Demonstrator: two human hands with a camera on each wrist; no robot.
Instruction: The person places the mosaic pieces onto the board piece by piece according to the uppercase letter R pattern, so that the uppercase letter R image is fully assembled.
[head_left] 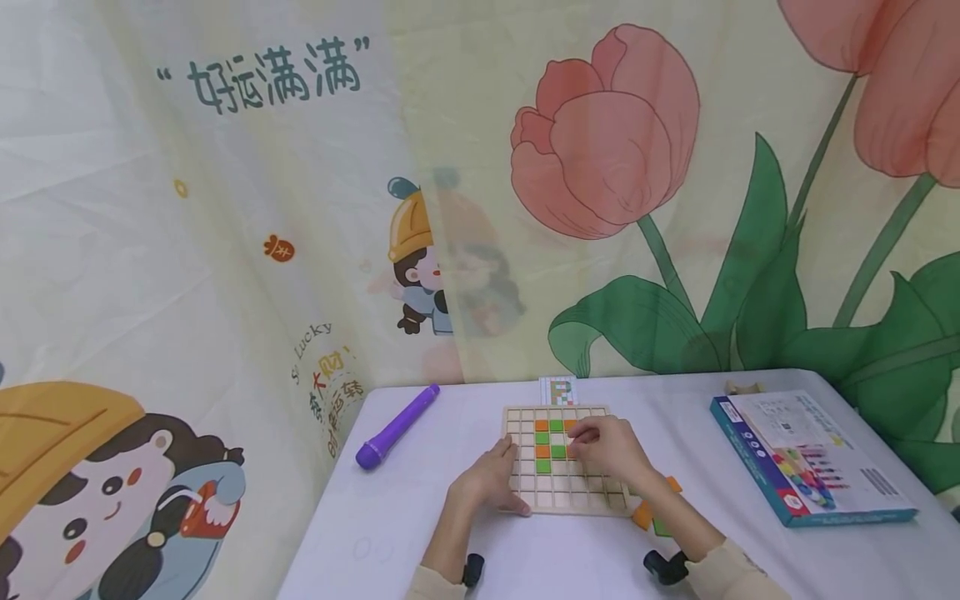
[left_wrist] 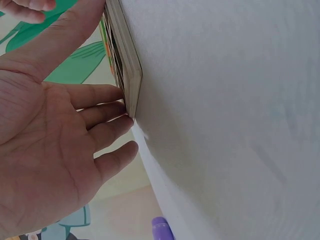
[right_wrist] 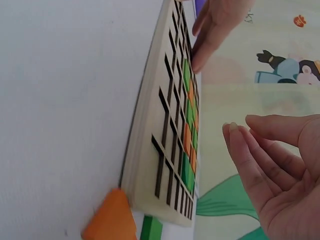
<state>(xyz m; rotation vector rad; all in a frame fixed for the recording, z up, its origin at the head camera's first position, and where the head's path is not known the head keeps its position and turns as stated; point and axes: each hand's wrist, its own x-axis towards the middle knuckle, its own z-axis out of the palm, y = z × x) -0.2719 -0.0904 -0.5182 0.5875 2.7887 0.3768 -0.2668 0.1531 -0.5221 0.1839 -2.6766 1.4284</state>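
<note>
A wooden grid board (head_left: 540,500) lies on the table with several orange tiles (head_left: 542,426) and green tiles (head_left: 558,452) set in its squares. My left hand (head_left: 487,475) rests at the board's left side, its extended fingers touching that edge and its thumb by the near edge. Over the right part of the board hovers my right hand (head_left: 611,450). Its thumb and fingertips are bent toward each other, and in the right wrist view a small gap shows between them with nothing in it. Beside the board's near right corner, partly under my right forearm, lie loose orange tiles (head_left: 642,515) and a green tile (head_left: 662,527).
A small pattern card (head_left: 558,390) is behind the board at the table's far edge. To the left lies a purple toy microphone (head_left: 397,427). A flat blue-edged box (head_left: 813,458) sits on the right. A printed curtain (head_left: 465,125) hangs behind the table.
</note>
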